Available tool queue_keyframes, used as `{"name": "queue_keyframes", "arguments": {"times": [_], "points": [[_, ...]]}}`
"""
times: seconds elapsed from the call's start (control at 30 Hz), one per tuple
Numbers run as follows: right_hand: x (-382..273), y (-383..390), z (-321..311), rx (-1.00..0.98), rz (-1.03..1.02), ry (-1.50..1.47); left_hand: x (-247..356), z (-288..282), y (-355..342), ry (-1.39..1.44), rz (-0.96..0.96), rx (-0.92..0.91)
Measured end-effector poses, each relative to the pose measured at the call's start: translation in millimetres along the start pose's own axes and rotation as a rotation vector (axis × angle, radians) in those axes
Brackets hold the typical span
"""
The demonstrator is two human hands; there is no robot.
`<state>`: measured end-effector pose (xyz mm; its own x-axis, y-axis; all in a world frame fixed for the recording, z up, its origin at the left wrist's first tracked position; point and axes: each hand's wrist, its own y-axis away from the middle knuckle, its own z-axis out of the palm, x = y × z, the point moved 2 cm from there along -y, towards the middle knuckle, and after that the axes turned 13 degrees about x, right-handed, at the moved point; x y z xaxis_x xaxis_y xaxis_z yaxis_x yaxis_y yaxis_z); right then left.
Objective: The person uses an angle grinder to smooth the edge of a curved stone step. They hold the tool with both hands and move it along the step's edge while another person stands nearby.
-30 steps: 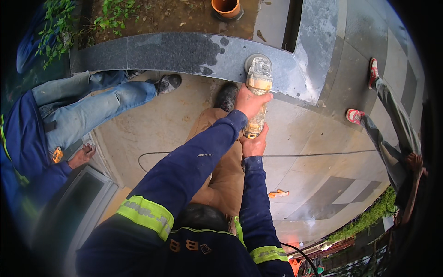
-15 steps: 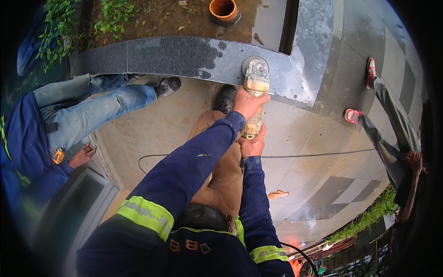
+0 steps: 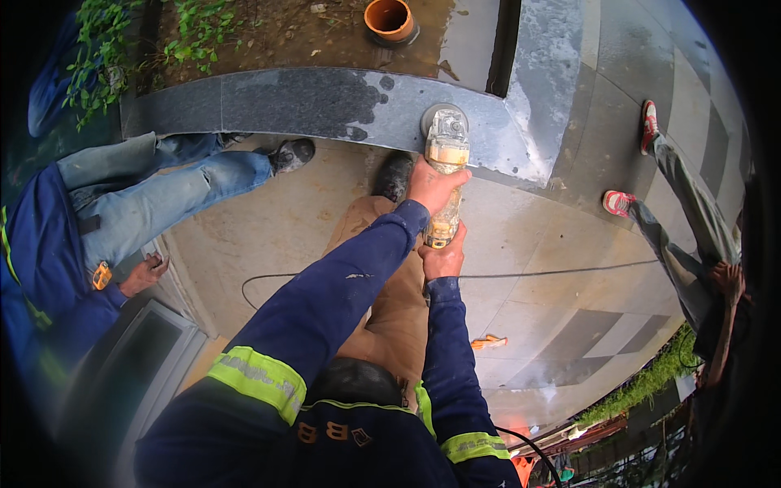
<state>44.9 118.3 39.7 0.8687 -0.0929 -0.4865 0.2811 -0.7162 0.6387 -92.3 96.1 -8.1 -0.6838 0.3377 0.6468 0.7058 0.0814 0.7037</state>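
Both my hands are closed around a dusty yellow and grey angle grinder (image 3: 447,154). My left hand (image 3: 435,187) wraps the body near the head, and my right hand (image 3: 443,254) grips the rear end. A round grey disc (image 3: 432,114) at the tool's far end rests on or just over the dark stone ledge (image 3: 285,102); contact cannot be made out. Around the disc the stone is pale and wet-looking, while further left it stays darker. My fingers' undersides are hidden by the tool.
Beyond the ledge lies a muddy bed with an orange pipe (image 3: 389,20) and green plants (image 3: 195,32). A seated co-worker's legs (image 3: 179,191) are at the left, another person's legs (image 3: 683,203) at the right. A dark cable (image 3: 561,272) and an orange glove (image 3: 489,342) lie on the floor.
The grinder and both hands sit slightly further left and lower in the picture, while the whole view has shifted a little left too. My grip is the same.
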Motion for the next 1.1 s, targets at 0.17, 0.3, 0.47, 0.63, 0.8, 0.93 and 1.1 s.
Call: {"name": "queue_keyframes", "arguments": {"times": [0.17,0.3,0.47,0.63,0.8,0.93,1.1], "points": [[14.8,7.2,10.7,0.016,-0.045,0.0,0.4,-11.8,5.9,0.058,0.008,-0.015],[4.7,-4.5,19.0,0.008,-0.065,-0.007,-5.0,-9.7,-18.5,0.088,0.018,-0.04],[6.1,-7.2,11.6,0.027,-0.036,-0.033,1.5,1.6,-9.5,-0.041,0.018,-0.009],[18.9,0.0,12.3,0.016,-0.088,-0.06,-12.1,-4.5,-8.0,0.032,0.03,-0.024],[2.8,-9.9,14.7,-0.002,-0.034,0.043,-5.3,-1.8,-18.4,0.068,0.0,0.0],[6.9,-5.0,9.0,-0.02,-0.036,0.016,-2.8,-5.1,-6.7,0.02,0.001,0.005],[16.4,1.8,14.4,-0.004,-0.082,-0.041,-7.0,-10.9,-0.1,0.011,0.041,0.047]]}}
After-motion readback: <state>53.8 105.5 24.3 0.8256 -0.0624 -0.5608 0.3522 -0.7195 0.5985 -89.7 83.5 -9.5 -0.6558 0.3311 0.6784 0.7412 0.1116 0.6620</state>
